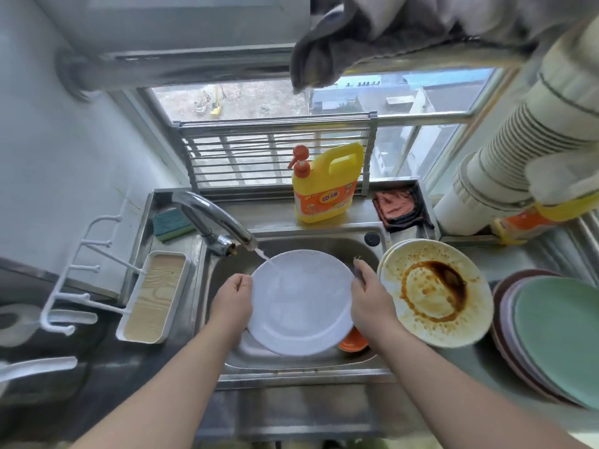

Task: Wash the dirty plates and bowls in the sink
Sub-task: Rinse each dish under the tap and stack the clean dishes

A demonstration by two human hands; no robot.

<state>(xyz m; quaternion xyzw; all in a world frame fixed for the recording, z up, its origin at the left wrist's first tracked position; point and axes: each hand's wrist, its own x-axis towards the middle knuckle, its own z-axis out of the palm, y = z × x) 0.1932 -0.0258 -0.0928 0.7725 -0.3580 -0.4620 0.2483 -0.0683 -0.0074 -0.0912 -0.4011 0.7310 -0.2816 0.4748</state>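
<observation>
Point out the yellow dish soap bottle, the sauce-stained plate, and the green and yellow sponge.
yellow dish soap bottle (324, 186), head view, on its front above the label.
sauce-stained plate (434, 290), head view, on its stained centre.
green and yellow sponge (169, 223), head view, on its green top.

The white plate (299, 303), held at its rims by the left hand (233, 298) and right hand (372, 299), covers most of the sink (327, 244), leaving open basin only along the back wall. The faucet (220, 222) arches in from the back left, its spout just above the plate's far edge. To the right, the stained plates (434, 293) overhang the sink rim with the green plate stack (557, 338) crowding the tabletop (460, 358) beyond, while the detergent bottle (324, 186) blocks the back ledge.
</observation>
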